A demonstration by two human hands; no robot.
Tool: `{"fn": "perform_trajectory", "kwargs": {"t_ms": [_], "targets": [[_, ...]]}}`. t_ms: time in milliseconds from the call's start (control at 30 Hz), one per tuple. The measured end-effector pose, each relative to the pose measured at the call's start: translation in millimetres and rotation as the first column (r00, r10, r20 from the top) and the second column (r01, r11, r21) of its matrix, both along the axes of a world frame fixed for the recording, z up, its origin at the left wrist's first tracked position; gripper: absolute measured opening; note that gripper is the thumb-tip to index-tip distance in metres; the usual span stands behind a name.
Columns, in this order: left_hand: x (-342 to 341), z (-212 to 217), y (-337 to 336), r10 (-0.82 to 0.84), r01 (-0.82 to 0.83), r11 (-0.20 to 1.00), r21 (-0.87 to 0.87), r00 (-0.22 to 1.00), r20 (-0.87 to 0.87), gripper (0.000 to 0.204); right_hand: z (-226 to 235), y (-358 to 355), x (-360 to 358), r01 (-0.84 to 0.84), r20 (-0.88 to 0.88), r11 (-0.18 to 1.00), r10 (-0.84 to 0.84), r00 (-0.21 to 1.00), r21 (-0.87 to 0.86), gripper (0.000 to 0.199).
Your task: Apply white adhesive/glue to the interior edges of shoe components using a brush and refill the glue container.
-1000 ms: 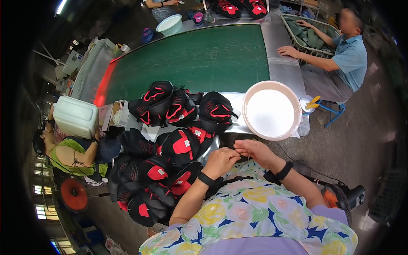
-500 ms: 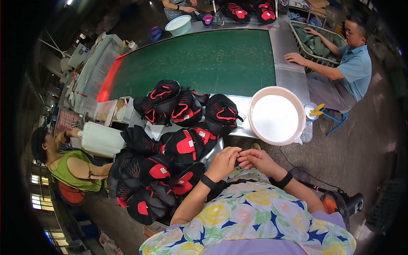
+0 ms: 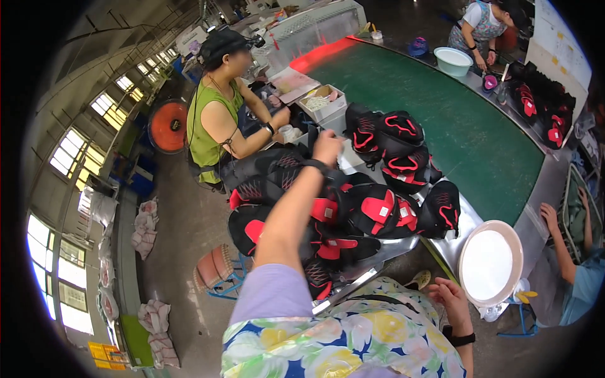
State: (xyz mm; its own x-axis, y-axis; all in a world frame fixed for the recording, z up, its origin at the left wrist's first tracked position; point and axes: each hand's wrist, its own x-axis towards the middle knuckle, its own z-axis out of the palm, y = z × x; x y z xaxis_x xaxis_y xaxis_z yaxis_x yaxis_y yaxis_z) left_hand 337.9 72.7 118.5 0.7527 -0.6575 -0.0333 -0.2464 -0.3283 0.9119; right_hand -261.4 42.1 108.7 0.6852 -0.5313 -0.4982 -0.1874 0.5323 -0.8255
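Observation:
Black shoe uppers with red linings and tongues (image 3: 379, 211) lie heaped in front of me on a metal work surface. My left arm stretches over this heap, and my left hand (image 3: 328, 148) is at its far left side, next to a black upper. Motion smears its fingers, so whether they grip anything is unclear. Low on the right, near my lap, is my right hand (image 3: 450, 298), its fingers bent in and thumb near the fingertips. Anything between them is too small to make out. A round pale basin with a white inside (image 3: 490, 263) stands just beyond it.
A green conveyor belt (image 3: 441, 135) runs behind the heap. On the left sits a co-worker in a green top (image 3: 211, 113), close to a white box (image 3: 324, 104). Another person in blue (image 3: 583, 283) is at the right. An orange stool (image 3: 214, 268) stands left of me.
My hands, earlier together in front of me, are now apart: the left reached forward over the heap, the right stayed low. The view swung left. The co-worker's white container is no longer held up.

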Motion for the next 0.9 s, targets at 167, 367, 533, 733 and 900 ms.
{"fn": "perform_trajectory", "kwargs": {"t_ms": [167,367,533,733,900], "targets": [[-51.3,60.1,83.5,-0.006,-0.11,0.96,-0.257,0.911,-0.413,0.027,-11.1,-8.0,21.9,-0.026,0.025,0.996,0.024,0.999,0.08,0.027],[-70.8,30.8,123.4,0.101,-0.204,0.97,-0.132,0.832,-0.546,0.021,-9.5,-2.3,61.8,-0.286,-0.002,0.952,0.288,0.958,0.108,0.029],[-14.5,34.5,125.2,0.217,-0.358,0.928,-0.102,0.742,-0.634,0.031,6.0,-8.8,94.7,-0.341,0.06,0.933,0.336,0.94,0.114,0.029],[52.9,40.7,130.6,0.388,-0.486,0.874,-0.025,0.727,-0.567,0.057,21.7,-16.8,130.7,-0.415,0.142,0.904,0.4,0.905,0.102,0.029],[57.8,37.0,107.2,0.364,-0.403,0.913,0.059,0.743,-0.562,0.052,20.8,-31.9,167.4,-0.482,0.178,0.86,0.455,0.873,0.165,0.029]]}}
